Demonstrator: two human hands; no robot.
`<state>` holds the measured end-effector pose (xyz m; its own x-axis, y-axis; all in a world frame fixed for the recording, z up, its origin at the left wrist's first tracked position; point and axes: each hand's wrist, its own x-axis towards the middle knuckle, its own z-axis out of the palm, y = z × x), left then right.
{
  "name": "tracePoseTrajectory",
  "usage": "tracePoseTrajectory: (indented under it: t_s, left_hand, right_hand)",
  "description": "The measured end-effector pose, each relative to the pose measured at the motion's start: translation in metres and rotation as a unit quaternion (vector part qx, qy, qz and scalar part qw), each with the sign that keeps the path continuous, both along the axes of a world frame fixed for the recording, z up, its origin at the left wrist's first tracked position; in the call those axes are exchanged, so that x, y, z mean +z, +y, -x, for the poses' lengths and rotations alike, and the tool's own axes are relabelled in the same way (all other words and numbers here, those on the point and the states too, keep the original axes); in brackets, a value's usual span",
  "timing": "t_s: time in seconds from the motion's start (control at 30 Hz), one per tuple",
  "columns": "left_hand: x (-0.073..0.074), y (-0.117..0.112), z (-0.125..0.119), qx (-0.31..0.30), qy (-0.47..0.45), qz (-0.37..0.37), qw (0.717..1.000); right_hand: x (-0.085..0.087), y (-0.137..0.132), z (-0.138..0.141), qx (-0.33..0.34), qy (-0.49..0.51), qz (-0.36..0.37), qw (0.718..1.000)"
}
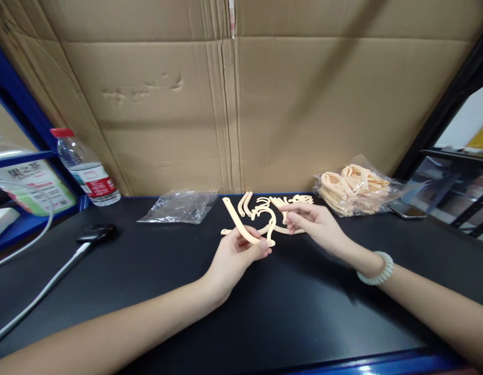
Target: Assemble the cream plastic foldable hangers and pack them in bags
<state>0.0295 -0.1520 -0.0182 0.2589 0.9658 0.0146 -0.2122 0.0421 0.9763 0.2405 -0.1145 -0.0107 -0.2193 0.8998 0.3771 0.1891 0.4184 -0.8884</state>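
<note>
Right, left hand (233, 260) at dial centre, fingers closed on curved beige strip (236, 217), its far end pointing toward eleven. Right hand (319, 229) hovers at three, fingertips nearly together; I can't tell whether they pinch anything. Loose beige pieces (276, 201) on desk (241, 323) toward one. I judge fitting step underway; next move calls for steady left hold, careful right-hand alignment.

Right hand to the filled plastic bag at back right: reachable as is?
Likely yes. The right hand is left of the filled plastic bag and nearer the camera, and nothing visible stands between them; the phone lies at the bag's right.
</note>
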Motion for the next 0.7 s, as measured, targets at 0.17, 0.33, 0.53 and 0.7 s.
tracePoseTrajectory:
  t_s: [0.17, 0.33, 0.53, 0.7]
  left_hand:
    - [0.001, 0.000, 0.000, 0.003, -0.009, 0.006, 1.000]
    - [0.002, -0.001, 0.000, -0.001, -0.023, 0.011, 1.000]
    - [0.001, 0.000, 0.000, -0.007, -0.024, 0.008, 1.000]
    - [0.000, 0.000, 0.002, -0.014, -0.032, 0.015, 0.999]
  right_hand:
    - [0.000, 0.033, -0.027, -0.036, -0.291, -0.265, 0.918]
    - [-0.008, 0.043, -0.026, 0.009, -0.398, -0.294, 0.869]
    - [-0.013, 0.047, -0.022, -0.010, -0.376, -0.273, 0.886]
    - [-0.003, 0.039, -0.018, -0.085, -0.189, -0.237, 0.949]
